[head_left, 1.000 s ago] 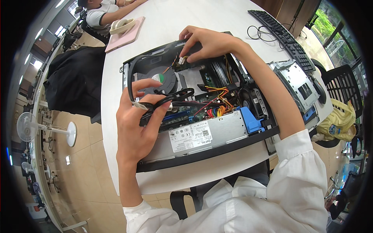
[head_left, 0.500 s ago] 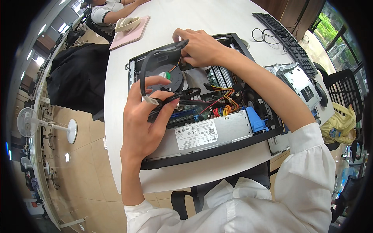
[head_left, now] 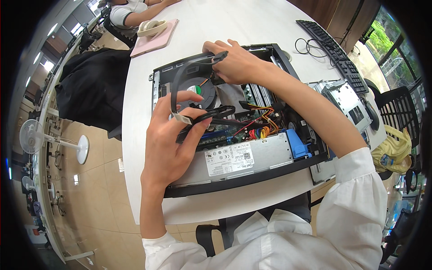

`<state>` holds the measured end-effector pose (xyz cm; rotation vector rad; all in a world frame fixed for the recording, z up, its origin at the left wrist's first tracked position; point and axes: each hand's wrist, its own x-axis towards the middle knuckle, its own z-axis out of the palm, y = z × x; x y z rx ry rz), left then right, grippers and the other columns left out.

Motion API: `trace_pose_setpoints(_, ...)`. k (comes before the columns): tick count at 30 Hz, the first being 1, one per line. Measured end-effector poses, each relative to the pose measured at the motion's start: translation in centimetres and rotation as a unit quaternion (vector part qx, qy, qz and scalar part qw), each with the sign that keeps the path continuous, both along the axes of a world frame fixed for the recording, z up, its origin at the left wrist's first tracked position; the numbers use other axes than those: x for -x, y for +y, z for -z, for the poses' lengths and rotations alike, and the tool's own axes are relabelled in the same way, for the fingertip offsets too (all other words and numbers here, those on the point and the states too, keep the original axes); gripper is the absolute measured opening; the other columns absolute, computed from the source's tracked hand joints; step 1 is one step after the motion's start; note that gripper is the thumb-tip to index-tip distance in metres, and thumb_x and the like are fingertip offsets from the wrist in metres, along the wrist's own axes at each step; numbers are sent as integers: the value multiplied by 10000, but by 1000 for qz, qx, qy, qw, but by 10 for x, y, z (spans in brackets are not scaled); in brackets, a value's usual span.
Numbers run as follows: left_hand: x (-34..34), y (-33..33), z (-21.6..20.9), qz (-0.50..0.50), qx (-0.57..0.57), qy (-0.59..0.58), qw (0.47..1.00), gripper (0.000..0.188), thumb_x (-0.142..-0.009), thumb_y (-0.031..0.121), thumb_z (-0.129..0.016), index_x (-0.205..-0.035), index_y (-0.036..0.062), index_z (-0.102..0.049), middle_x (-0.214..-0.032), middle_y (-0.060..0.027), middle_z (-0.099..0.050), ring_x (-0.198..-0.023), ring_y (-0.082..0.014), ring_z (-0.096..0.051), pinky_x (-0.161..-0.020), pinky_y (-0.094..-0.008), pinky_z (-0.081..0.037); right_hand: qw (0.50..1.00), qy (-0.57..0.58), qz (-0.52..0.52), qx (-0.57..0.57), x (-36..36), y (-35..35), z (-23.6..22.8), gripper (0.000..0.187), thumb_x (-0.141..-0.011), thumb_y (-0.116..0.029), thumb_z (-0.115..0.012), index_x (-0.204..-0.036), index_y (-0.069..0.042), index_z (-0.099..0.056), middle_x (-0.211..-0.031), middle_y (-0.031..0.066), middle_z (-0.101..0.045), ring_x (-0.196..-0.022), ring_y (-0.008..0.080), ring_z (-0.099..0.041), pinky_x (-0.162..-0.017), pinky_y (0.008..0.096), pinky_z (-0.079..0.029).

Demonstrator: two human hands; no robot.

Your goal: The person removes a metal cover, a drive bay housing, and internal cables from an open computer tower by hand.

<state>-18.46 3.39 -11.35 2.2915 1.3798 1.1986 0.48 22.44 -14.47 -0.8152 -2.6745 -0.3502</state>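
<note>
An opened desktop computer case (head_left: 246, 181) lies flat in front of me. My left hand (head_left: 166, 141) is closed on a bundle of black cables (head_left: 220, 111), above the near left of the case. One flat black cable (head_left: 176, 85) arches up from it to a connector beside my other hand. My right hand (head_left: 237, 64) reaches over the far wall, fingers curled down into the case next to the round black fan (head_left: 208, 92). Thin wires from the fan run toward its fingertips; what they pinch is hidden. A silver power supply (head_left: 274, 153) and a blue latch (head_left: 297, 143) sit along the near side.
At the right lie a metal drive bracket (head_left: 346, 102), a black keyboard (head_left: 335, 56) and a mouse (head_left: 372, 114). A pink notebook (head_left: 157, 41) with cream headphones (head_left: 152, 28) is at the far left, near another person's arm (head_left: 146, 17). A black cloth (head_left: 92, 85) hangs left of the table.
The whole view has shifted slightly, with the case a little lower and to the right. Both hands keep nearly the same places on the cables and inside the case.
</note>
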Motion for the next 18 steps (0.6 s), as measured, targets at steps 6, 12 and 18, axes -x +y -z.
trace_pose_setpoints(6,-2,-4,0,-3,5,8,1000,111,-852,50,-759,-952,12,-730,-1171,-94,-666,-1087,-318,-617,-913,-416,-495,999,33,1,31,0,4,7,92,-804,-131,-714,-768,-68,-771,-1213,56,-582,-1171,239,-546,-1029,433,-425)
trace_pose_setpoints(12,-6,1,3,2,10,2,1000,118,-853,57,-761,-956,7,-731,-1173,-93,-666,-1087,-318,-616,-922,-418,-492,1000,18,8,-2,-3,2,15,84,-748,-130,-746,-788,-70,-788,-1216,69,-584,-1188,247,-541,-1037,453,-428)
trace_pose_setpoints(18,1,0,-5,-1,-16,37,999,92,-893,37,-722,-976,9,-748,-1191,-125,-658,-884,-234,-640,-820,-366,-519,1000,-1,31,-4,7,-3,4,105,-738,-173,-758,-765,-77,-792,-1273,74,-569,-1229,249,-528,-1054,471,-418)
